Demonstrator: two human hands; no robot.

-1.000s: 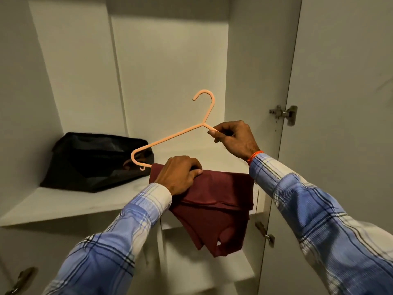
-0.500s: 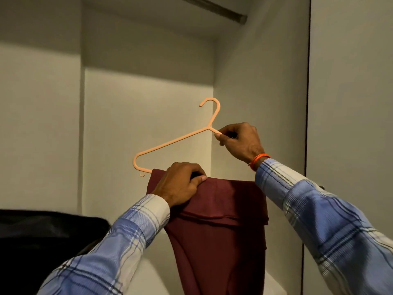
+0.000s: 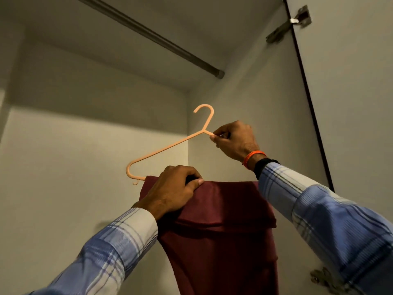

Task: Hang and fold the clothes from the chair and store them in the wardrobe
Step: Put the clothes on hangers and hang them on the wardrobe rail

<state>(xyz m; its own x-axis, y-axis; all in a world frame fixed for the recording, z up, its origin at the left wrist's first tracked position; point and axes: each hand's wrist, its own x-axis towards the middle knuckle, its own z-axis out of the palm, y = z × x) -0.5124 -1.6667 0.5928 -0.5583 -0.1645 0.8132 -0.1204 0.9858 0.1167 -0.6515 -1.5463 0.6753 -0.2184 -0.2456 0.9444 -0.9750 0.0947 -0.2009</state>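
Both hands are busy: left hand [image 3: 174, 190] clamps the maroon garment [image 3: 223, 231] on the peach hanger [image 3: 170, 146], right hand [image 3: 234, 139] pinches its shoulder. I'd lift and tilt the hook over the rail [image 3: 148, 34] above, keeping the cloth pinned.

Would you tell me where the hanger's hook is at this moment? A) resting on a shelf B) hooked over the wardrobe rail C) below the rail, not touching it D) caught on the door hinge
C: the peach hanger, carrying the maroon garment, has its hook in open air well beneath the wardrobe rail.
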